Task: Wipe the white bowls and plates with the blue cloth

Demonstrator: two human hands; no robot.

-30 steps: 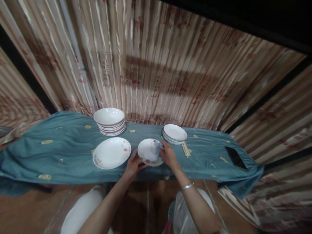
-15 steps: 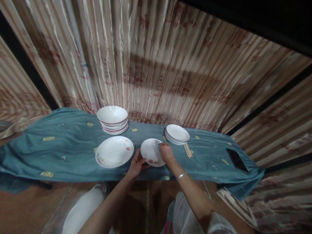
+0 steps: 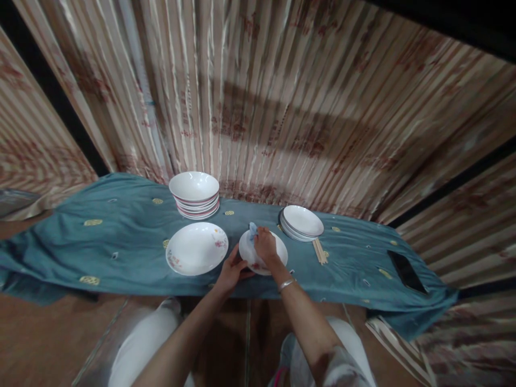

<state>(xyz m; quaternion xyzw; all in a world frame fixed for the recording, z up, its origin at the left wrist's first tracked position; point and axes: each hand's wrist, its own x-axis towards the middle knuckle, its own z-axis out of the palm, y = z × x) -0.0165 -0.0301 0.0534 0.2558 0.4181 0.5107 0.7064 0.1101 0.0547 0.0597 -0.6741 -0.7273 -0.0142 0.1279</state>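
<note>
Moved since the earlier frame: right grip (image 3: 266, 244) and blue cloth (image 3: 253, 230), carried from the upper right of the small plate (image 3: 249, 250) over to its upper left rim. Clamped on the cloth with curled fingers there, with a silver bracelet (image 3: 286, 285) around the wrist below. Closed on the plate's lower left rim with left grip (image 3: 233, 269), thumb on top. Can see that plate just below the middle of the frame, near the front edge of the tabletop (image 3: 129, 242). Just left of it, a larger oval plate (image 3: 196, 248) with floral marks; behind that, a tall stack of bowls (image 3: 195, 194). To the right, stacked shallow dishes (image 3: 301, 223), wooden sticks (image 3: 320, 251) just below, and a black flat object (image 3: 407, 271) toward the right edge.
</note>
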